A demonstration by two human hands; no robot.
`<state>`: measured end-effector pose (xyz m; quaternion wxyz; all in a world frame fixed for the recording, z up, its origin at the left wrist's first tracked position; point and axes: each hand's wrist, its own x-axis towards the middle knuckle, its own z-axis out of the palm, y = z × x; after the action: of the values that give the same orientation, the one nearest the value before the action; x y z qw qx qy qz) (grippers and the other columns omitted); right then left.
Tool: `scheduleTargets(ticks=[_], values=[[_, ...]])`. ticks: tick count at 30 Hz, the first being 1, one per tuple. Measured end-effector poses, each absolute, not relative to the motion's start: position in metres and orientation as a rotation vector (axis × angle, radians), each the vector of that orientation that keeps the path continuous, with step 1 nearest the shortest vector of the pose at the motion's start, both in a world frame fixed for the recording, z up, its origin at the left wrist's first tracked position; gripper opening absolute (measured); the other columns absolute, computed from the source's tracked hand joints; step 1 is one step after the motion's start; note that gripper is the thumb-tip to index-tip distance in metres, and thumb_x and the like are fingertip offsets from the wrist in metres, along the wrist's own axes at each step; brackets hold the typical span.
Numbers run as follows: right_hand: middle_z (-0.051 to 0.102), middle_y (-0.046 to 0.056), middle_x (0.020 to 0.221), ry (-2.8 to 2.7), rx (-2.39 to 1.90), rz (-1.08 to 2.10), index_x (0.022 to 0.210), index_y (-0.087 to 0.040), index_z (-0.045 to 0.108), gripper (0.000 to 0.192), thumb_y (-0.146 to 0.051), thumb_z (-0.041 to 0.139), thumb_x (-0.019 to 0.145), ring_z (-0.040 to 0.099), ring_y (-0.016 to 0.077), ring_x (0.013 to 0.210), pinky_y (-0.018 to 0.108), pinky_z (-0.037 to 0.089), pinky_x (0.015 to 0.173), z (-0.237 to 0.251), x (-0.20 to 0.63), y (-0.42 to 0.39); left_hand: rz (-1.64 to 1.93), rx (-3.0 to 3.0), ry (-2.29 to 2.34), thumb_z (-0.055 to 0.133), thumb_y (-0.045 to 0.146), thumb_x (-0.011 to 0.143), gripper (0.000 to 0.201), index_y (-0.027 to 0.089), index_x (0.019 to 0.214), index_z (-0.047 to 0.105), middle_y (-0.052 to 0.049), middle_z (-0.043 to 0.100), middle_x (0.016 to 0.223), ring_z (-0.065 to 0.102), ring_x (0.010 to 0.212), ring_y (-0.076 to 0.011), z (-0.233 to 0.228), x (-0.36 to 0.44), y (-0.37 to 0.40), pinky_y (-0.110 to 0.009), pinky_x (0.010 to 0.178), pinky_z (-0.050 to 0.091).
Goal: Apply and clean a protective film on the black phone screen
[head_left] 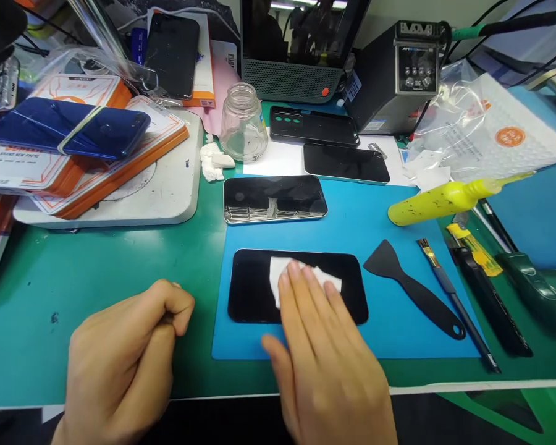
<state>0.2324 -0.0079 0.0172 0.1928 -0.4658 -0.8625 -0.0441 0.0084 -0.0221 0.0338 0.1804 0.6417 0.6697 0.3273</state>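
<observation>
A smartphone (250, 287) with a dark screen lies face up on the blue mat (282, 343). My right hand (324, 346) lies with its fingers stretched out flat, pressing a folded white wipe (278, 281) onto the screen. Part of the wipe is hidden under those fingers. To the left, my left hand (125, 358) is closed in a loose fist above the green table mat, and nothing shows in it. A second smartphone (273, 198) lies just behind the first, across the mat's back edge.
A black plastic scraper (412, 287), a brush (458, 303) and a black-handled knife (491, 303) lie at right, near a yellow bottle (430, 203). Behind stand a glass jar (244, 127) and a black station (398, 80). Stacked boxes (28, 167) with a blue phone (69, 127) occupy the left.
</observation>
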Motion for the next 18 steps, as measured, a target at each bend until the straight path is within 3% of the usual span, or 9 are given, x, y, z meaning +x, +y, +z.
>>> scheduleTargets(ticks=[10, 14, 18], values=[[0.071, 0.017, 0.157, -2.416, -1.267, -0.119, 0.151, 0.001, 0.067, 0.047, -0.027, 0.067, 0.112, 0.064, 0.0285, 0.153, 0.043, 0.045, 0.136, 0.018, 0.257, -0.02, 0.924, 1.811, 1.893, 0.036, 0.009, 0.095, 0.026, 0.026, 0.08, 0.048, 0.008, 0.049, 0.064, 0.033, 0.05, -0.0106, 0.034, 0.007, -0.022, -0.03, 0.054, 0.029], [0.069, 0.018, 0.159, -2.327, -1.452, -0.231, 0.155, 0.0, 0.064, 0.049, -0.026, 0.064, 0.114, 0.065, 0.0305, 0.152, 0.045, 0.043, 0.136, 0.016, 0.27, -0.02, 0.963, 1.836, 1.862, 0.039, 0.01, 0.089, 0.023, 0.027, 0.079, 0.052, 0.01, 0.044, 0.058, 0.033, 0.044, -0.0091, 0.029, 0.0, -0.021, -0.026, 0.049, 0.03], [0.073, 0.021, 0.153, -2.332, -1.411, -0.231, 0.152, 0.001, 0.066, 0.051, -0.02, 0.074, 0.106, 0.064, 0.0324, 0.153, 0.044, 0.045, 0.136, 0.016, 0.272, -0.028, 0.979, 1.865, 1.826, 0.041, 0.01, 0.085, 0.022, 0.027, 0.078, 0.053, 0.011, 0.045, 0.057, 0.033, 0.04, -0.0085, 0.024, -0.005, -0.02, -0.024, 0.043, 0.029]])
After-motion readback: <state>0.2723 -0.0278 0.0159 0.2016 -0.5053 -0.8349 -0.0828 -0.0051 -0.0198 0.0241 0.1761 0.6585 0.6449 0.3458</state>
